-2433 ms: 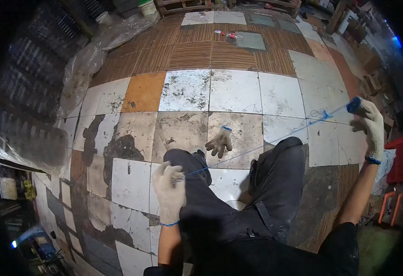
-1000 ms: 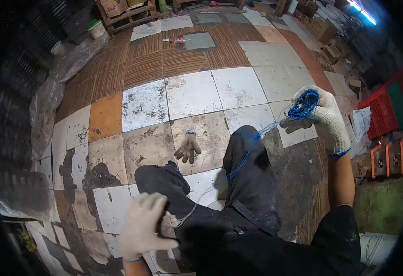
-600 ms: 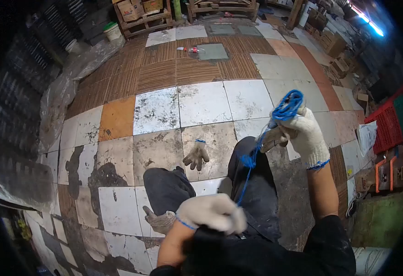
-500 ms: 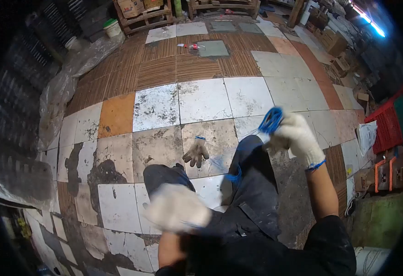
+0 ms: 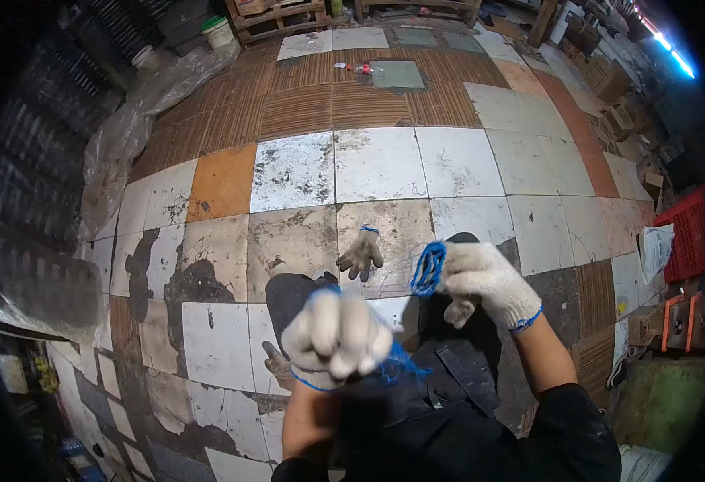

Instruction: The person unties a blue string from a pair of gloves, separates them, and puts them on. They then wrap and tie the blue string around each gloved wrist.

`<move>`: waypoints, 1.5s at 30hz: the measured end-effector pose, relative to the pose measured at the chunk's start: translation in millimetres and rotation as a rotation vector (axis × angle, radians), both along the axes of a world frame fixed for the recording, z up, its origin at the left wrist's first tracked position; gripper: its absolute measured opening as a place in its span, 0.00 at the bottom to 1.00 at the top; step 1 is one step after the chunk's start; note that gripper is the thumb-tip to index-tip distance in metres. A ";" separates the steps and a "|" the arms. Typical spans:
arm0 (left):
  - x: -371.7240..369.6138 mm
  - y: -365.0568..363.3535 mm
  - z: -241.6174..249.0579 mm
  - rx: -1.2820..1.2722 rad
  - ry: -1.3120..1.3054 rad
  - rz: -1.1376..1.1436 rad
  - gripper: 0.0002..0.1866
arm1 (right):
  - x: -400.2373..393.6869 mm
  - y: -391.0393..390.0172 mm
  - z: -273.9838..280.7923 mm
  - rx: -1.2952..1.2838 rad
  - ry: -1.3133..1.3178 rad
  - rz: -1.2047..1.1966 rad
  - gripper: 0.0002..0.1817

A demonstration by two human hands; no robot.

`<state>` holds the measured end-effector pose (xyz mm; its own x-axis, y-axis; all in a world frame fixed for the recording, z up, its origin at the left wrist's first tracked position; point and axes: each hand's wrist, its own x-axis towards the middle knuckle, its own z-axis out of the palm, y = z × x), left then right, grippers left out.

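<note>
1. Two gloved hands are busy with one length of blue string [image 5: 427, 269]; I judge the step in hand to be winding it into a coil, and the winding looks well along, since little slack shows.

2. My right hand [image 5: 481, 277] is curled shut around the coil, pinching it between thumb and fingers so the loops stand up at its left edge, over my right knee.

3. My left hand [image 5: 338, 336] is bunched into a loose fist, knuckles toward the camera. It is blurred, so I cannot tell just how the fingers grip, but the loose string [image 5: 397, 369] trails out from under it on the right side.

4. That tail lies crumpled on my dark trousers [image 5: 457, 377], just beside the left hand and below the coil; the two hands are near each other, not touching.

5. As I judge it, the next move calls for feeding the tail up to the coil without letting the loops slip off my right fingers.

6. One spare glove [image 5: 360, 253] lies flat on the tiled floor [image 5: 377, 165] beyond my knees, apart from both hands.
</note>
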<state>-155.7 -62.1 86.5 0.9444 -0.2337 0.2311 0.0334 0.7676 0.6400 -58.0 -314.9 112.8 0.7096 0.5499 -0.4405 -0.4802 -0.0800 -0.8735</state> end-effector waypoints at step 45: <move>-47.0 -44.4 3.1 0.968 -0.008 0.361 0.07 | -77.6 -0.7 20.3 1.107 -0.042 0.222 0.21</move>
<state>-202.7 -106.6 89.6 0.9945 -0.0256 0.1013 -0.1035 -0.1127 0.9882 -135.6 -315.7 133.0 0.5501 0.7386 0.3896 -0.5201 0.6681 -0.5322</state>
